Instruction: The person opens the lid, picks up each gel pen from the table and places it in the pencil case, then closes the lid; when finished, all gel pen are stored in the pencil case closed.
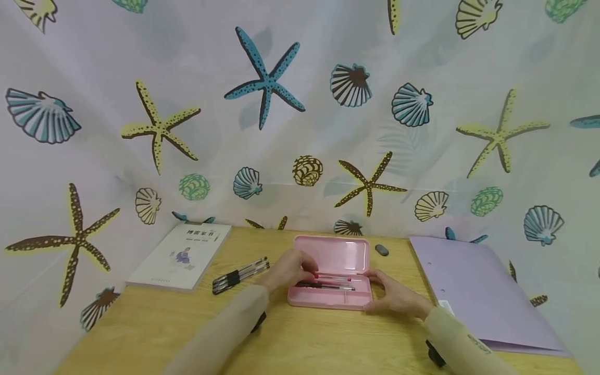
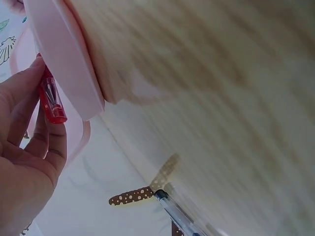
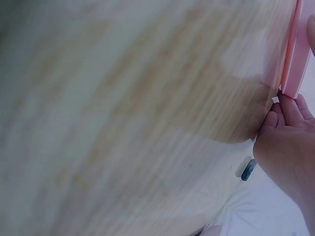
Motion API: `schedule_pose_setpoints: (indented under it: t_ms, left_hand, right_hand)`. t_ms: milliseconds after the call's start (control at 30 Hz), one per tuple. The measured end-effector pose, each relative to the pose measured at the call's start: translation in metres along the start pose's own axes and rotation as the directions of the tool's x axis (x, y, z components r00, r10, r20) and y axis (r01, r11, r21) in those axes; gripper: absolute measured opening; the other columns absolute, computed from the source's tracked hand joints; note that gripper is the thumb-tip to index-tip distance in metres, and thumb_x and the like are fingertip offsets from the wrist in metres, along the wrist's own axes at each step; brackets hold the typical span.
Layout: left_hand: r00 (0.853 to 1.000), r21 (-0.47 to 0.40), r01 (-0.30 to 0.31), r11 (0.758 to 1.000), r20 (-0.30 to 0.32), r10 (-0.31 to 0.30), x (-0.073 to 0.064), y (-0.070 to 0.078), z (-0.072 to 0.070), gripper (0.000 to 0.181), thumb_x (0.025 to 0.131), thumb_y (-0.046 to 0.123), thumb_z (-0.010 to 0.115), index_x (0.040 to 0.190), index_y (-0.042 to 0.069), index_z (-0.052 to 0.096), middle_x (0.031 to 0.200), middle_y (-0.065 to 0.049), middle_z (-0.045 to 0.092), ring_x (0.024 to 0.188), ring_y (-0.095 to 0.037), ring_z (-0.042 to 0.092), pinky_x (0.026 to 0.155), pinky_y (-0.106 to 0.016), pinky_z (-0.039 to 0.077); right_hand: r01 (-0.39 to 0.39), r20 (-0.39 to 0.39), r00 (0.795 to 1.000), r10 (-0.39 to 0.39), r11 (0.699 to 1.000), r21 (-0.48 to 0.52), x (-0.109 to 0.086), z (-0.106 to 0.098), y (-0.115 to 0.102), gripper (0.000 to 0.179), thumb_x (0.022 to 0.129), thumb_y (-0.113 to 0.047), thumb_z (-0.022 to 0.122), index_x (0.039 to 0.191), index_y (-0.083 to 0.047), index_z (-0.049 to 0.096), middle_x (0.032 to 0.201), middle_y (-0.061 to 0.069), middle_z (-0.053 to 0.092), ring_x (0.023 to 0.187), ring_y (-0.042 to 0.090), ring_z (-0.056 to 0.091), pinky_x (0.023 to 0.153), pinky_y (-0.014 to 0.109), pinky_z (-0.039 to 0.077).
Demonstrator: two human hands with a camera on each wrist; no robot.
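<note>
A pink pencil case [image 1: 319, 298] lies on the table with its lid [image 1: 335, 253] raised at the back. My left hand [image 1: 288, 272] is at the case's left end and pinches a red pen [image 2: 53, 101] between thumb and fingers. In the head view that red pen reaches across the case's rear compartment. A black pen [image 1: 330, 286] lies just in front of it, inside the case. My right hand [image 1: 398, 298] holds the case's right end, thumb at the front corner and fingers at the back. In the right wrist view, fingertips [image 3: 290, 105] are right at the case's edge.
Several black-gripped pens [image 1: 240, 275] lie left of the case. A white book [image 1: 183, 255] is at the back left. On the right lies a purple folder [image 1: 483, 291]. Behind the case is a small dark oval object [image 1: 382, 250]. A patterned cloth [image 1: 304, 130] hangs behind the table.
</note>
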State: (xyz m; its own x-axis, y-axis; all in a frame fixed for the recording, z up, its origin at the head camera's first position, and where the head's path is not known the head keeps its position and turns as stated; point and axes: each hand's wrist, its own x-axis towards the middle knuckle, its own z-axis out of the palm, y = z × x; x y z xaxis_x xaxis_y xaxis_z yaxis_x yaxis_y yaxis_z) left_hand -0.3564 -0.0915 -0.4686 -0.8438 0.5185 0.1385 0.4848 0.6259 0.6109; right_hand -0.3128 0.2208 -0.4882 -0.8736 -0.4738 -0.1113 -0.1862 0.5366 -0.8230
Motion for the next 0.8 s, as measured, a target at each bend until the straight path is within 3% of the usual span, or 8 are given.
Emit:
schedule_pose_setpoints:
  t_ms: [367,800]
  left_hand:
    - [1.0,0.08,0.0,0.997,0.015,-0.001,0.0017,0.0033,0.0047,0.01,0.084,0.004,0.074,0.091,0.01,0.078,0.089,0.001,0.075,0.086,-0.01,0.064,0.086,-0.034,0.054]
    - [0.999,0.129,-0.049,0.99,0.024,0.046,0.0043,0.0054,0.0085,0.015,0.086,-0.001,0.07,0.094,0.009,0.079,0.094,-0.001,0.076,0.095,-0.016,0.067,0.092,-0.037,0.052]
  right_hand:
    - [-0.002,0.016,1.0,0.002,1.0,-0.004,0.0026,0.0003,0.0012,0.083,0.077,-0.028,0.084,0.144,-0.012,0.037,0.152,0.015,0.04,0.145,0.035,0.027,0.118,0.06,0.01]
    - [-0.016,0.008,1.0,0.016,1.0,0.012,0.0003,-0.0006,0.0001,0.084,0.077,-0.027,0.084,0.145,-0.011,0.037,0.152,0.016,0.04,0.145,0.037,0.026,0.117,0.061,0.01]
